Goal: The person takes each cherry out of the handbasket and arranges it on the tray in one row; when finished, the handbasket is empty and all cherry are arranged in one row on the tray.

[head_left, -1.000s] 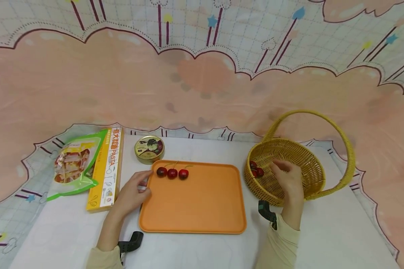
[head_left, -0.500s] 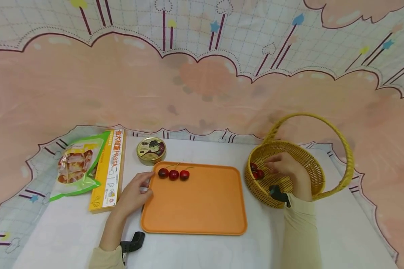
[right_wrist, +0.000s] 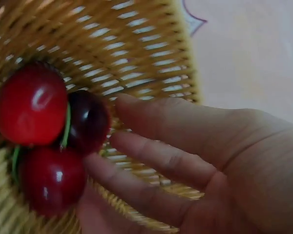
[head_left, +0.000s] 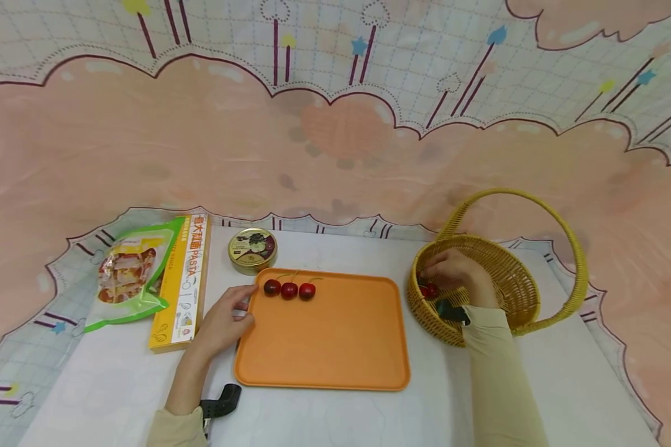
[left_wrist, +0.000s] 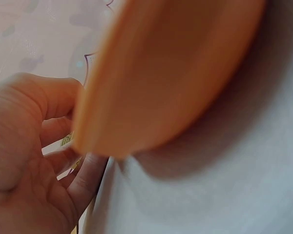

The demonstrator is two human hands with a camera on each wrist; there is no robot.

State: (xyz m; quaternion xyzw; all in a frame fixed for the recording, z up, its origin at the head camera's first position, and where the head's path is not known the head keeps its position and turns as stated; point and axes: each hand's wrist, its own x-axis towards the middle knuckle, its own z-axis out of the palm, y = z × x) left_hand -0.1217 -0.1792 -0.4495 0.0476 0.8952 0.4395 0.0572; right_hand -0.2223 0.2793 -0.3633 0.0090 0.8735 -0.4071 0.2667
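Observation:
My left hand [head_left: 223, 320] is at the left edge of the orange tray [head_left: 324, 347], holding its rim between thumb and fingers; the left wrist view shows the tray's edge [left_wrist: 151, 83] up close. Three dark red cherries with stems lie in a row at the tray's top left, a middle cherry [head_left: 289, 290] among them. My right hand [head_left: 458, 273] reaches into the yellow wicker basket [head_left: 514, 273]. In the right wrist view its extended fingers come right up to a dark cherry [right_wrist: 88, 122], beside a bright red cherry [right_wrist: 31, 105] and a lower cherry [right_wrist: 53, 180] with green stems.
Left of the tray, a green-edged food bag [head_left: 128, 273] leans over a yellow pasta box [head_left: 181, 285]. A round gold tin [head_left: 253, 250] stands behind the tray's top left corner. The basket's tall handle [head_left: 576, 248] arches over its right side.
My right hand first drew back to the right inside the basket, then moved left onto the cherries there. My left hand stays at the tray's edge. The head view has shifted slightly.

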